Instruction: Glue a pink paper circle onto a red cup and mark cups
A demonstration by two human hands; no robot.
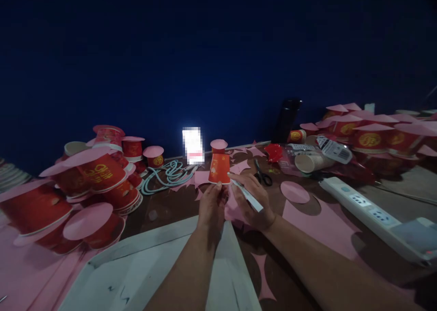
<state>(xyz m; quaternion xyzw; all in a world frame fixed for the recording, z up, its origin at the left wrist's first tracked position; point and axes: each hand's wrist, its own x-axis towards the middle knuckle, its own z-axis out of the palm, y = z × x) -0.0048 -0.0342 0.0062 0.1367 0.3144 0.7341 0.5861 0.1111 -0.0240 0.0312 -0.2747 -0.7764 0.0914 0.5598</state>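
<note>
My left hand (213,206) is closed on the wide rim of a red paper cup (219,169), which is upside down with its broad end toward me. In my right hand (252,199) is a slim white pen-shaped tool (251,197). Its exact kind does not show. The fingertips of that hand are close to the cup's right side. Just behind the cup stands another cup topped with a pink paper disc (219,144). Pink paper scraps (240,167) lie around it. Black-handled scissors (263,176) rest to the right of my right hand.
Stacked red cups with pink discs (102,170) crowd the left; more cups (372,135) fill the right. A lit phone (193,146), pale blue cable (167,176), black bottle (288,119), bagged cups (312,161), power strip (362,206) and white board (153,265) surround my hands.
</note>
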